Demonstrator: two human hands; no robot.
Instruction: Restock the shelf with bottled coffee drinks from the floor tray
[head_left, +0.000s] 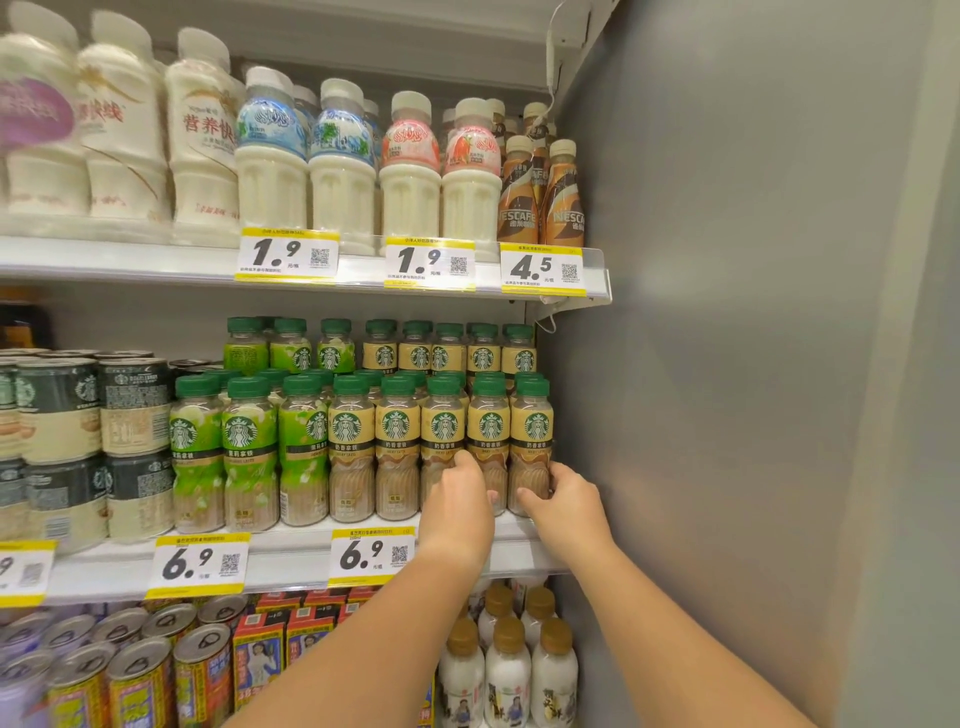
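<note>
Tan-labelled coffee bottles with green caps stand in a front row on the middle shelf (291, 558), with more stacked behind. My left hand (460, 506) wraps the lower part of the third and fourth tan bottles (444, 431). My right hand (563, 501) grips the base of the rightmost tan bottle (531, 431), which stands upright at the shelf's right end next to the grey side wall. Green-labelled coffee bottles (244, 441) fill the row to the left. The floor tray is out of view.
Dark coffee cans (78, 415) sit stacked at the left of the same shelf. White milk drinks and brown bottles (540, 202) line the upper shelf. Cans, cartons and white bottles (506, 670) fill the lower shelf. A grey side wall (727, 364) bounds the right.
</note>
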